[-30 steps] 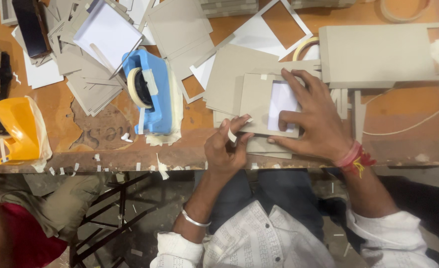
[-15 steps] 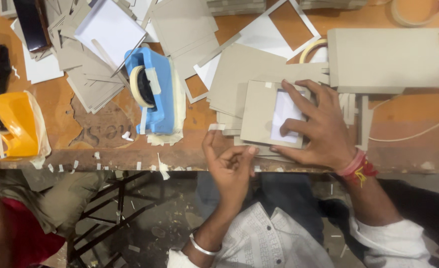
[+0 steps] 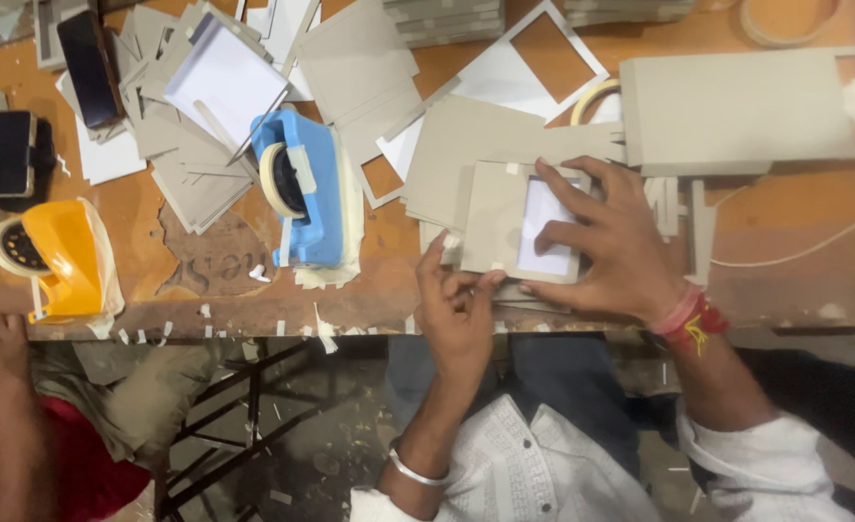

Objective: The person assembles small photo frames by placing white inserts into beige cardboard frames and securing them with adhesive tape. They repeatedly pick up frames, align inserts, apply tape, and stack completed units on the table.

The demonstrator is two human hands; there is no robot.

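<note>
Now my right hand (image 3: pixel 609 242) lies spread, fingertips pressing the grey card frame (image 3: pixel 493 220) flat. Just beside it, my left hand (image 3: pixel 458 311) pinches a tape strip (image 3: pixel 451 242) at its corner; I judge smoothing down comes next.
</note>
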